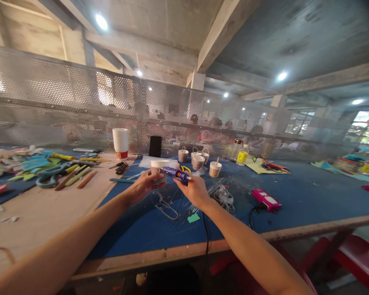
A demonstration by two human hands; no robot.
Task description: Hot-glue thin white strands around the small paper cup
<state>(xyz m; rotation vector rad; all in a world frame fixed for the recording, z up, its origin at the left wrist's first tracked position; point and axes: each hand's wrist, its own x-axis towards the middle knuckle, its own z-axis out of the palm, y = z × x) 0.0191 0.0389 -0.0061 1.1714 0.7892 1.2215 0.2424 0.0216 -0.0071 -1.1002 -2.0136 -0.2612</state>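
Observation:
My right hand [197, 191] is wrapped round a purple-blue glue gun [176, 174], whose front end points left. Closed round a small paper cup [160, 163] is my left hand [147, 182]. The cup's pale rim shows above the fingers, and its lower part is mostly hidden by them. The gun's nozzle is at the cup's side; I cannot tell whether they touch. A black cord [206, 233] runs from below my right hand over the table's front edge. Below my hands lie a loop of grey cord [167, 208] and a green scrap [193, 218].
Several small cups [198, 162] with string handles stand behind my hands, near a cup with a stick [215, 169]. A tall paper-cup stack [120, 141], scissors [51, 175] and markers are left. A magenta device [267, 200] and yellow-labelled bottle [242, 155] are right. A perforated screen [172, 110] stands behind.

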